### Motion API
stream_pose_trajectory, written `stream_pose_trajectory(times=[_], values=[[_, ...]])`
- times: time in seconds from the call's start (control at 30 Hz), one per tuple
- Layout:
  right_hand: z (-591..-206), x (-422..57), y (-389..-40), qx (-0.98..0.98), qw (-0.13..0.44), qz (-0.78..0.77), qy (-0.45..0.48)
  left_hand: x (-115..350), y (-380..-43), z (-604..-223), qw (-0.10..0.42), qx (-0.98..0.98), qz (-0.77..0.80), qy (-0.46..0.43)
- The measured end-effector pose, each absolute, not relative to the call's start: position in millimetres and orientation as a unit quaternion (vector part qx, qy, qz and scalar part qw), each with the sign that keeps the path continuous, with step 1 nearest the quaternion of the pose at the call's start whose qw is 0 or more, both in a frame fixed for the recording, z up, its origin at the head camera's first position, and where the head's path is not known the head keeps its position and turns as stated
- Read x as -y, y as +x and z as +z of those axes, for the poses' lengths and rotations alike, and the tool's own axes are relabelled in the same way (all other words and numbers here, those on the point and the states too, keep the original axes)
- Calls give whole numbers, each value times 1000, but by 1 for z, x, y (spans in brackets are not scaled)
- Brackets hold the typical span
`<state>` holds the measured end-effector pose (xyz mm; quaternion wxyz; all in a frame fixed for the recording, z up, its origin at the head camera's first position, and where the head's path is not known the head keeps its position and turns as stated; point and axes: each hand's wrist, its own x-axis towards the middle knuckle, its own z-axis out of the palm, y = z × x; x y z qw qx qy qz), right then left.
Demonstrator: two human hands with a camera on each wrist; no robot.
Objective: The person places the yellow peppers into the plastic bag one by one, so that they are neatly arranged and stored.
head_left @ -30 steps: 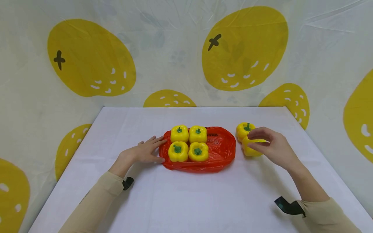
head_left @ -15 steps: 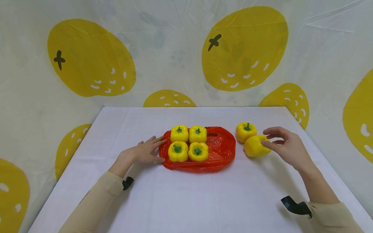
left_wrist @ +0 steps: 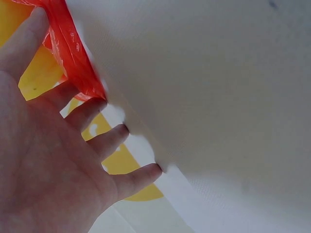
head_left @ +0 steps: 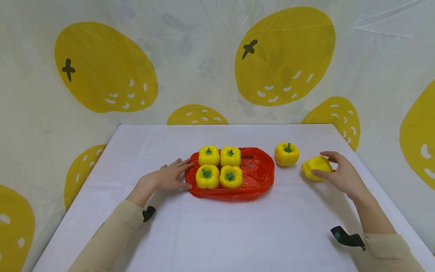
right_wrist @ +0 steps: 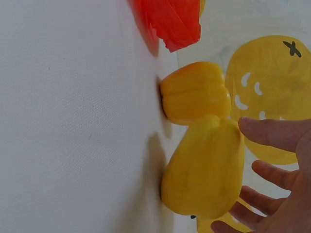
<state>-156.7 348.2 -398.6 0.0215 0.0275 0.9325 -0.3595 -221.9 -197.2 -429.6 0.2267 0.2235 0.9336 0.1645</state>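
Observation:
Several yellow bell peppers [head_left: 207,176] with green stems stand upright, grouped at the left of a red plastic bag [head_left: 258,170] spread with a raised, crumpled edge. My left hand [head_left: 168,176] rests at the bag's left edge, fingers spread; its thumb and fingertips touch the red plastic [left_wrist: 73,53] in the left wrist view. My right hand [head_left: 343,175] holds another yellow bell pepper [head_left: 316,167] tipped on its side, thumb at the near side and fingers behind. In the right wrist view this pepper [right_wrist: 204,170] is low by the white cloth.
One more upright yellow pepper [head_left: 287,155] stands between the bag and my right hand. A white cloth [head_left: 217,234] covers the table. Behind it hangs a pale curtain [head_left: 197,49] printed with large yellow fruit.
My right hand has drawn back to the right, and the tipped pepper has moved right with it, away from the upright one. My left hand and the bag have stayed put.

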Motion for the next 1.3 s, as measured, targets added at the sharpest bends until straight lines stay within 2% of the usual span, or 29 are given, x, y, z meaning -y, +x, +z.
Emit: stream_pose_trajectory(times=[0.17,0.57,0.93,1.3], values=[[-400,-359,-159,-933,38,-358,24,197,-221,-428,227,-934,165,222],[-413,-383,-169,-879,130,-456,-47,197,-223,-430,228,-935,158,223],[-414,-389,-173,-876,159,-449,-81,196,-223,-430,227,-934,158,225],[-413,-382,-171,-885,149,-433,-89,197,-224,-431,230,-933,160,225]])
